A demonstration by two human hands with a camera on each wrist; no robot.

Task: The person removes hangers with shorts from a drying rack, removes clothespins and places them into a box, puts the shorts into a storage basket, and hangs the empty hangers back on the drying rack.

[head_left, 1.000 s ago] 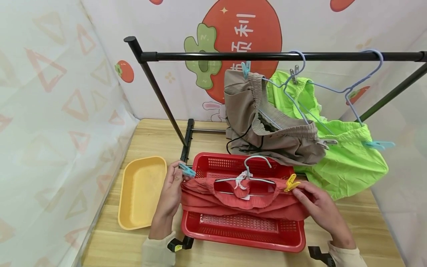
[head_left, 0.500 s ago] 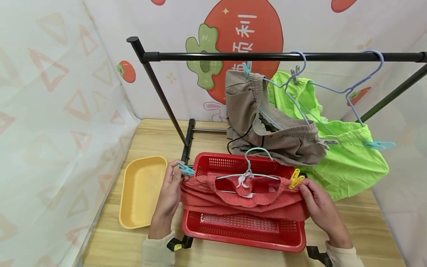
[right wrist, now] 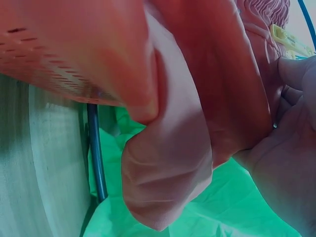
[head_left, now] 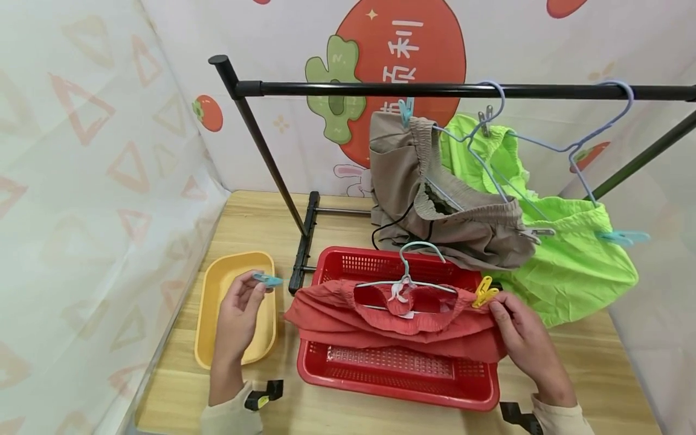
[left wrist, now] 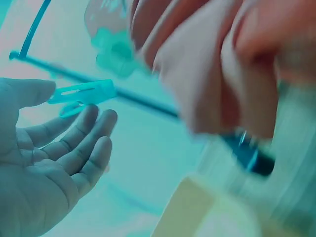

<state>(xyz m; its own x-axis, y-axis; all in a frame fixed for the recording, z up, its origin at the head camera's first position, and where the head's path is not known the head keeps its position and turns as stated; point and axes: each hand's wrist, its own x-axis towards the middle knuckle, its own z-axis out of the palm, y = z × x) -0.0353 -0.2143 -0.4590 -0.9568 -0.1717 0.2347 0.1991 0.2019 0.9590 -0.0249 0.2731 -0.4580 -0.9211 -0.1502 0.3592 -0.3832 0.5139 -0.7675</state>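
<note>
Over the yellow tray my left hand [head_left: 239,314] pinches a blue clothespin [head_left: 268,280] between thumb and fingers, apart from the garment. In the left wrist view that clothespin [left wrist: 84,94] sits at the thumb tip and fingers. A red elastic-waisted garment [head_left: 337,320] lies across the red basket [head_left: 391,389], with a pale blue hanger [head_left: 405,266] inside its waistband. At the garment's right end, my right hand [head_left: 524,338] grips the waistband edge beside a yellow clothespin [head_left: 484,292]. In the right wrist view, the red cloth [right wrist: 227,98] hangs from that hand.
A yellow tray [head_left: 202,326] stands left of the basket. Behind, a black rack [head_left: 380,89] carries brown shorts [head_left: 394,163] and a bright green garment [head_left: 576,266] on hangers with clothespins. The rack's left foot [head_left: 304,241] rests on the wooden table [head_left: 348,417].
My left hand has left the garment's left end and moved left over the yellow tray, taking the blue clothespin with it. The garment's left corner now lies loose. The right hand stays in place.
</note>
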